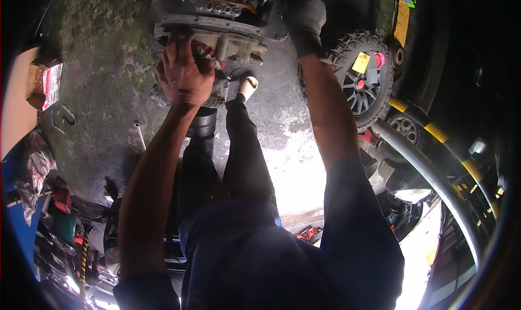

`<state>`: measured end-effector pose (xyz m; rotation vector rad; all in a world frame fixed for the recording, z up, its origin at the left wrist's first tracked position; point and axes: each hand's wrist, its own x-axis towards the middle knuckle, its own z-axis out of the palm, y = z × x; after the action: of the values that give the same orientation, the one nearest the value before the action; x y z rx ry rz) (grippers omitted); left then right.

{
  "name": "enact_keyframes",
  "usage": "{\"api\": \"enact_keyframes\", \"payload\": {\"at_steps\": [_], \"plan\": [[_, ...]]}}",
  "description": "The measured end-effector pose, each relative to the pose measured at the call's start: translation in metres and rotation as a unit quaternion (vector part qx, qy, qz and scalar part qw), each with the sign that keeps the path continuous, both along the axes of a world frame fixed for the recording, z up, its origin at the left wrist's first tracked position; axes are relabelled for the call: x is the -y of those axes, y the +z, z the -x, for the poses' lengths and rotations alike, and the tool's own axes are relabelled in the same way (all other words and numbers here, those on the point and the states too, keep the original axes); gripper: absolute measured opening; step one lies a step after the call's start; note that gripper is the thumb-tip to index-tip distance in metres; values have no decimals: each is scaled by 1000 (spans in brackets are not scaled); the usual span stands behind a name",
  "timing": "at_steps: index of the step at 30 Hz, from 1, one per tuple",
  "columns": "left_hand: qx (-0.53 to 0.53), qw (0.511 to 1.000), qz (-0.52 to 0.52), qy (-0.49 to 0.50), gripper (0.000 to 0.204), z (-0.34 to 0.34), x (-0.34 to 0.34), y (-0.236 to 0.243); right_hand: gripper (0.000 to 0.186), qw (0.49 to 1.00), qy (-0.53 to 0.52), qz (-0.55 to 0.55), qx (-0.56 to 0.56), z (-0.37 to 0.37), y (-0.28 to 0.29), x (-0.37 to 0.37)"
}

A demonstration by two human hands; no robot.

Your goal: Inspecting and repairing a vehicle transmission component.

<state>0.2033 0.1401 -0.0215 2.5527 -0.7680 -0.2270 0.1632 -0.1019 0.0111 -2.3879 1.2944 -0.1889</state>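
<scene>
At the top middle lies a large grey metal engine casing (233, 25), with a flange and a row of round holes. My bare left hand (186, 71) rests on its near side, fingers bent over the flange edge and thumb mostly hidden. Beside that hand, partly covered by it, is a red-and-black object (209, 54) whose kind I cannot make out. In a dark grey glove, my right hand (305, 18) is at the casing's right side. Its fingers are lost in the shadow at the top edge, so whatever they touch or hold is hidden.
A knobbly-tyred wheel (361, 82) with a yellow tag stands right of my right forearm. A wrench (140, 135) lies on the stained floor (97, 104) at left, with a cardboard box (46, 85) beyond. A curved grey pipe (434, 174) and yellow-black striped bar (437, 132) run along the right.
</scene>
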Motion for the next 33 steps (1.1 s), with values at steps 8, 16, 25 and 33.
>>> {"api": "enact_keyframes", "payload": {"at_steps": [8,16,25,33], "plan": [[23,999,41,5,50,2,6,2,39,980,99,-34,168,59,-33,-23],[7,999,33,5,48,3,7,3,31,967,173,31,186,69,-38,-27],[-2,1000,19,-15,53,2,6,2,26,967,48,-6,249,23,-31,2],[13,998,57,-24,40,11,22,6,16,866,73,-242,432,20,-34,43]]}}
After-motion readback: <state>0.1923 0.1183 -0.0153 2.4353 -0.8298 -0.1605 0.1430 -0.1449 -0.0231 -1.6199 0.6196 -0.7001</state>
